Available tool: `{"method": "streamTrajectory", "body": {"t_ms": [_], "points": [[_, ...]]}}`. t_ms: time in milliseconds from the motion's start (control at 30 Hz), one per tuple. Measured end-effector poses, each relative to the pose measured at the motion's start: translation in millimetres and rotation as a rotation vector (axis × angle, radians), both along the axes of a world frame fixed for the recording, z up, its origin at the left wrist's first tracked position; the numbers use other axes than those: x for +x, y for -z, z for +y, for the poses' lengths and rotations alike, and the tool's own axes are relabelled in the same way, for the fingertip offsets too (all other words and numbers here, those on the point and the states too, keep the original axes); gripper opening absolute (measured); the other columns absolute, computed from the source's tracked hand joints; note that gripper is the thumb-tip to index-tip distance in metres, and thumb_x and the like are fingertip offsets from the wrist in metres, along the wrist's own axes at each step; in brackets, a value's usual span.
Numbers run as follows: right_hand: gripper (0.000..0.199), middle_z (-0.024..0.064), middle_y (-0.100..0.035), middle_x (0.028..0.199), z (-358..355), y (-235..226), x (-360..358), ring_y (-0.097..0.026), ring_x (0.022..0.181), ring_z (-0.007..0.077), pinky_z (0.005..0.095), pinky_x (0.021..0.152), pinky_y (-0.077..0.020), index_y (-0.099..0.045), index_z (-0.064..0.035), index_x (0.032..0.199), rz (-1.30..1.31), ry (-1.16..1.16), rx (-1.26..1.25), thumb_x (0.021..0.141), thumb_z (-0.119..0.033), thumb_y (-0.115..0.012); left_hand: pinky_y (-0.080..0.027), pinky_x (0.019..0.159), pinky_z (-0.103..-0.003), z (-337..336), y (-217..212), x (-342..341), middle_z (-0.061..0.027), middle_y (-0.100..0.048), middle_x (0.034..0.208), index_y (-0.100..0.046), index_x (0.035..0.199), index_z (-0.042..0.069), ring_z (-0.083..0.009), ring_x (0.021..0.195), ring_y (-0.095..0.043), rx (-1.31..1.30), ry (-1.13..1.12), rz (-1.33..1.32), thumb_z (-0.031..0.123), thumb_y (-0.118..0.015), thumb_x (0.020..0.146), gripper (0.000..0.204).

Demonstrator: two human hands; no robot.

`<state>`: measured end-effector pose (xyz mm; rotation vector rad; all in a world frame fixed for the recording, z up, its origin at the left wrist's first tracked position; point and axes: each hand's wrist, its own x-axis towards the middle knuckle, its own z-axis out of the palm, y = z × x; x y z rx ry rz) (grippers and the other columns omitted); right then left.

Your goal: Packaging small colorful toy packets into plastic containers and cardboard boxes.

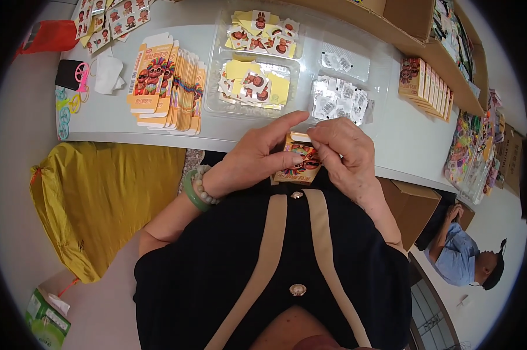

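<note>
A small orange cardboard box with colourful cartoon figures stands upright in front of my chest, at the table's near edge. My left hand grips it from the left, thumb across its front and index finger stretched past its top. At the upper right corner of the box, the fingers of my right hand are pinched together by the pale top flap. Whether anything small is between those fingertips is hidden. Beyond my hands lie white printed sachets and a clear tray with cartoon stickers on yellow backing.
Flattened orange boxes are stacked at left, near coloured toy glasses and sticker sheets. Upright filled-out boxes line the right, beside a large carton. A yellow bag hangs at lower left. Another person sits at right.
</note>
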<state>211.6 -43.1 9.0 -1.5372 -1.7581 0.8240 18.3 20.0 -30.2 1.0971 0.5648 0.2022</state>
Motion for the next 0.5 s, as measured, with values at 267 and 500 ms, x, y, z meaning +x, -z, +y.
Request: {"method": "streamTrajectory", "body": {"t_ms": [267,500], "points": [[0.025,0.0116,-0.061,0.087,1,-12,-5,-0.058,0.08,0.029,0.0347,0.07,-0.0476,-0.063,-0.0001,0.092,-0.174,-0.116,0.098,0.069,0.009,-0.061,-0.044,0.085,-0.023,-1,2,0,-0.0057,-0.058,0.111,-0.028,0.141,0.004,-0.0078,0.099,-0.052,0.009,0.002,0.017,-0.003,-0.059,0.084,0.066],[0.015,0.0102,-0.06,0.091,-9,-2,-3,-0.057,0.083,0.0229,0.0302,0.073,-0.046,-0.063,0.0006,0.09,0.144,0.019,-0.144,0.077,0.006,-0.059,-0.045,0.083,-0.023,-4,5,-1,-0.0054,-0.06,0.107,-0.03,0.141,0.005,-0.0069,0.097,-0.053,-0.022,-0.022,-0.011,-0.003,-0.059,0.083,0.065]]}}
